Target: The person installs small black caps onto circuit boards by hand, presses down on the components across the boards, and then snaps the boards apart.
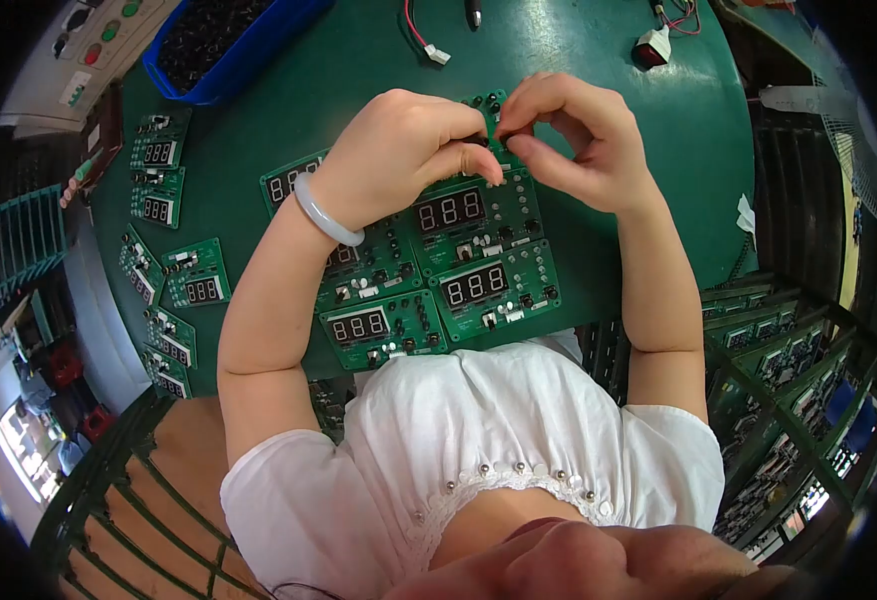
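Note:
My left hand (pixel 398 150), with a pale bangle (pixel 323 212) on its wrist, is closed in a pinch on a small black cap-like part (pixel 477 141). My right hand (pixel 583 140) also pinches a small black cap-like part (pixel 509 140), with thumb and forefinger close to my left fingertips. Both hands are above a group of green circuit boards with three-digit displays. Below the fingers lies one circuit board (pixel 478 225), and nearer my body are another board (pixel 493 290) and a third board (pixel 383 330). My left hand and forearm partly cover the boards behind them.
A blue bin (pixel 228 75) full of small black parts stands at the far left. Several smaller display boards (pixel 198 275) lie along the left side of the green table (pixel 608 290). A white connector (pixel 436 54) and a red-and-white switch (pixel 651 48) lie at the back. Racks with boards (pixel 778 350) stand at right.

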The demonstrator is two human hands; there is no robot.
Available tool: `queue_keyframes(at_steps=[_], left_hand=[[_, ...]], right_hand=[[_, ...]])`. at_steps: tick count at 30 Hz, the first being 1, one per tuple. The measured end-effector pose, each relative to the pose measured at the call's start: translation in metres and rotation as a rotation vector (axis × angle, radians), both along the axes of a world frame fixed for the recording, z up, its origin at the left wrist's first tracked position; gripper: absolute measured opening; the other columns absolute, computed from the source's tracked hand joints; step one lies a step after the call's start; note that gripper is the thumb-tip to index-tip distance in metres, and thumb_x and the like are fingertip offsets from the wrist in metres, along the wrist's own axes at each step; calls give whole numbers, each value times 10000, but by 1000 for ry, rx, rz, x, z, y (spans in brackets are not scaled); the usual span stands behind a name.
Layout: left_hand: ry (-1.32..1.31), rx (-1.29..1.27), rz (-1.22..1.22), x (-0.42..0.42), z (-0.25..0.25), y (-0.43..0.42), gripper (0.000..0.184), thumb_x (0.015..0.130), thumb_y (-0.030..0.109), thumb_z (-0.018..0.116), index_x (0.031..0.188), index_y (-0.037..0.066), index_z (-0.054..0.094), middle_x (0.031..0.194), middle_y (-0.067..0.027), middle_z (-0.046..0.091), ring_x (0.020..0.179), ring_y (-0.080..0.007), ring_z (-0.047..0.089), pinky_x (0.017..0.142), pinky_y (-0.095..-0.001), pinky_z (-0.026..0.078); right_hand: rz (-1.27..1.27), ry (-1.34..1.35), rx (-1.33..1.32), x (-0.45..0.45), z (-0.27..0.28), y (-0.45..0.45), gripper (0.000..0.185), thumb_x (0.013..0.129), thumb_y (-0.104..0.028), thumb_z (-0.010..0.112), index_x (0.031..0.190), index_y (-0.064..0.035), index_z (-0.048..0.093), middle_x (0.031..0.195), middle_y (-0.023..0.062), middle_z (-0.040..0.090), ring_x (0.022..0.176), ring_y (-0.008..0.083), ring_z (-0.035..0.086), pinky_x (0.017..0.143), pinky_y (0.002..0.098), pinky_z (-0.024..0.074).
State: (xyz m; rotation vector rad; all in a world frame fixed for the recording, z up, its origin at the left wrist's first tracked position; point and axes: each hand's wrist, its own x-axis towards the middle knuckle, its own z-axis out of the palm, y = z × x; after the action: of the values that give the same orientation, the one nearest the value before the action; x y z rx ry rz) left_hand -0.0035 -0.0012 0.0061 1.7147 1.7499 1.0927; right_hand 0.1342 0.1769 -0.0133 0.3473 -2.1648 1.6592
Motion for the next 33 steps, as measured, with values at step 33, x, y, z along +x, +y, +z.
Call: queue_keyframes(at_steps=[33], left_hand=[[-15, 17, 372, -17, -4, -9, 292, 1009, 251, 545, 949, -16, 649, 679, -56, 579, 627, -125, 544, 598, -261, 425]], right_hand=[[-188, 50, 1077, -17, -5, -10, 169, 765, -100, 635, 933, -108, 618, 932, -10, 599, 987, 183, 563, 921, 359, 411]])
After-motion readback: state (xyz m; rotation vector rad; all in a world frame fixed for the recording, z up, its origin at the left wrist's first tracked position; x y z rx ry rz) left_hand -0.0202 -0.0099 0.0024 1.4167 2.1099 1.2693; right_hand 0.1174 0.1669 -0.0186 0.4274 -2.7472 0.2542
